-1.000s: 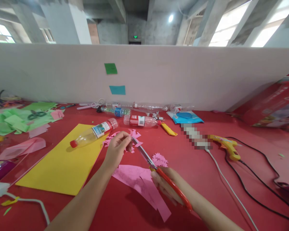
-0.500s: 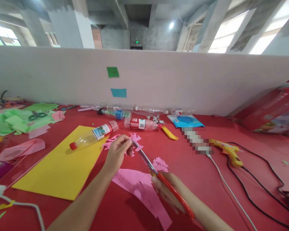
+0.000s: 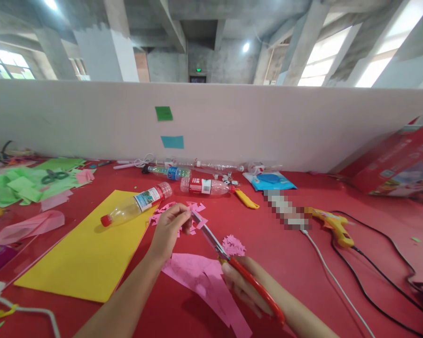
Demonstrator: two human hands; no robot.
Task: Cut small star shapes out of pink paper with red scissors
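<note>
My left hand is closed in a pinch at the tip of the scissors, on what looks like a small piece of pink paper lying across the blades; its held edge is hidden by the fingers. My right hand grips scissors with red handles, blades pointing up and left toward the left fingertips. Beneath the hands lies a larger sheet of pink paper with cut edges. Pink paper cutouts are scattered behind the left hand, and a pile of small pink scraps sits beyond the right hand.
Left of me, a clear bottle lies on a yellow sheet. Farther back are a red-labelled bottle, a yellow utility knife and a blue packet. A yellow glue gun with cables lies right; green paper lies left.
The view has tilted up slightly, so everything sits a little lower. Both hands keep nearly the same pose, and the scissor blades look a little closer together around the small pink piece.
</note>
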